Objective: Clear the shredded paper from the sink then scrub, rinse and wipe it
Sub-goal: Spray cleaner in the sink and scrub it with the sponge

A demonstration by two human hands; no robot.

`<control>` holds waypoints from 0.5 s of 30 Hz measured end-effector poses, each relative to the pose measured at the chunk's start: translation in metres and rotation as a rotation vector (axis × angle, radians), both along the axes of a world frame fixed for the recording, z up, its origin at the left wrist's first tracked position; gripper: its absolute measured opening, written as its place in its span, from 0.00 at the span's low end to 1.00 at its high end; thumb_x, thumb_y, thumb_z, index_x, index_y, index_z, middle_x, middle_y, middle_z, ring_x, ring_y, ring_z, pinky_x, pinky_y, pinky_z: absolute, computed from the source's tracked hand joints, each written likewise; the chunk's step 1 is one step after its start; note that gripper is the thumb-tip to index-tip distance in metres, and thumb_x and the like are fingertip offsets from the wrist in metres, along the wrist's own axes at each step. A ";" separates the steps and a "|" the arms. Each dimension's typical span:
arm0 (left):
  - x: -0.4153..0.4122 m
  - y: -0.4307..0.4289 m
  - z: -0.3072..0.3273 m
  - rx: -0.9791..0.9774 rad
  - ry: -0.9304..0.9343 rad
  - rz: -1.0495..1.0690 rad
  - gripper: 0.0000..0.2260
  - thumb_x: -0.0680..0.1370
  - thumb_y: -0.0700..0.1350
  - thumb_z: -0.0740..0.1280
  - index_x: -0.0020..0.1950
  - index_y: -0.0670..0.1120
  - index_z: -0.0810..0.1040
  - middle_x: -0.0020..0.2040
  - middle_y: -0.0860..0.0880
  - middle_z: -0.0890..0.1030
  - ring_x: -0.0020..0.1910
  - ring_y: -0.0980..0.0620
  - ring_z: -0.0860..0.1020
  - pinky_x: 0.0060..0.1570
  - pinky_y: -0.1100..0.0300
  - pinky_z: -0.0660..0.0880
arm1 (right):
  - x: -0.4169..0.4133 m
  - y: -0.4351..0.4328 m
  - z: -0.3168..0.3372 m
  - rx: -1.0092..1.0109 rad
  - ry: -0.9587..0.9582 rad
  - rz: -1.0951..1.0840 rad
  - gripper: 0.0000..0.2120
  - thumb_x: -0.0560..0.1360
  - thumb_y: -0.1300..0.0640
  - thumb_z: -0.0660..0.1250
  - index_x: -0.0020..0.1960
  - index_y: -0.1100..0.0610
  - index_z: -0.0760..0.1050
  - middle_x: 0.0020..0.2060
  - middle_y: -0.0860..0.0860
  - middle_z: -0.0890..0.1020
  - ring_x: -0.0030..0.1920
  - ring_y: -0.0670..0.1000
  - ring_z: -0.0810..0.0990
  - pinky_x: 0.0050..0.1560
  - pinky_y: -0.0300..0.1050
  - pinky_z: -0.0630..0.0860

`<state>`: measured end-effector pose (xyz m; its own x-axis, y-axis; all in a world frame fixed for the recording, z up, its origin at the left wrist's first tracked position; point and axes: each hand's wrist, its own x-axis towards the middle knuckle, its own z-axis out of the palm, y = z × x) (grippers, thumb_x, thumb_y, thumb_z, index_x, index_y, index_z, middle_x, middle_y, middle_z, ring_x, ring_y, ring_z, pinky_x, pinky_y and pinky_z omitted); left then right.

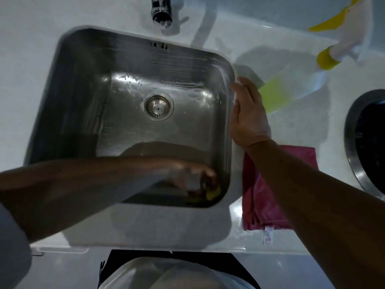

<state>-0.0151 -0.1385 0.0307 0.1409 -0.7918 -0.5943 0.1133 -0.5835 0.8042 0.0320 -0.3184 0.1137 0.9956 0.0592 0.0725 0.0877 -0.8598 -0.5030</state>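
Your left hand point(193, 177) holds a yellow sponge point(213, 195) in the near right corner of the sink point(79, 84); your right hand point(248, 115) is on its right rim.
Left arm crosses the near edge of the sink, and the hand is blurred, with fingers curled over the sponge, low against the near wall. Right hand is relaxed, fingers straight, holding nothing and touching the rim, well apart from the sponge. The drain point(158, 105) sits mid-basin, between the two hands and farther back. A pink cloth point(262, 197) lies on the countertop point(31, 49) just beside the sink's right edge, under your right forearm. A spray bottle point(341, 46) stands at the far right.
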 end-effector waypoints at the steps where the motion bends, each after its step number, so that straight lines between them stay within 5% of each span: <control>1: 0.013 0.005 0.001 -0.033 0.030 0.051 0.15 0.71 0.32 0.68 0.57 0.40 0.78 0.57 0.31 0.78 0.55 0.52 0.82 0.56 0.56 0.76 | 0.000 0.000 0.000 0.004 -0.001 0.001 0.22 0.82 0.58 0.55 0.75 0.54 0.67 0.76 0.55 0.65 0.77 0.55 0.64 0.74 0.46 0.65; 5: 0.087 -0.001 -0.002 0.029 -0.170 0.732 0.15 0.76 0.28 0.63 0.44 0.48 0.74 0.39 0.45 0.79 0.33 0.48 0.78 0.34 0.57 0.77 | 0.001 0.001 0.000 -0.019 0.004 0.003 0.22 0.82 0.58 0.54 0.75 0.55 0.68 0.76 0.56 0.65 0.77 0.55 0.64 0.76 0.51 0.66; 8: 0.146 -0.026 0.007 -0.119 -0.122 1.135 0.14 0.74 0.30 0.62 0.37 0.49 0.72 0.34 0.49 0.74 0.32 0.50 0.75 0.32 0.60 0.73 | 0.002 0.002 0.000 -0.042 0.017 -0.005 0.21 0.83 0.59 0.55 0.75 0.54 0.67 0.77 0.55 0.64 0.77 0.55 0.62 0.76 0.51 0.65; 11: 0.162 -0.053 0.003 -0.077 -0.253 1.291 0.14 0.76 0.33 0.61 0.33 0.45 0.73 0.29 0.49 0.74 0.29 0.49 0.75 0.30 0.65 0.71 | 0.002 0.001 -0.002 -0.062 -0.001 -0.004 0.21 0.82 0.59 0.55 0.75 0.55 0.67 0.77 0.56 0.64 0.77 0.56 0.63 0.76 0.55 0.66; 15: 0.120 -0.066 0.007 -0.250 -0.038 1.215 0.16 0.82 0.43 0.59 0.37 0.44 0.77 0.29 0.49 0.77 0.33 0.50 0.77 0.30 0.65 0.74 | 0.003 0.000 -0.002 -0.041 0.007 0.010 0.21 0.82 0.59 0.56 0.75 0.55 0.67 0.77 0.56 0.64 0.77 0.56 0.63 0.75 0.51 0.66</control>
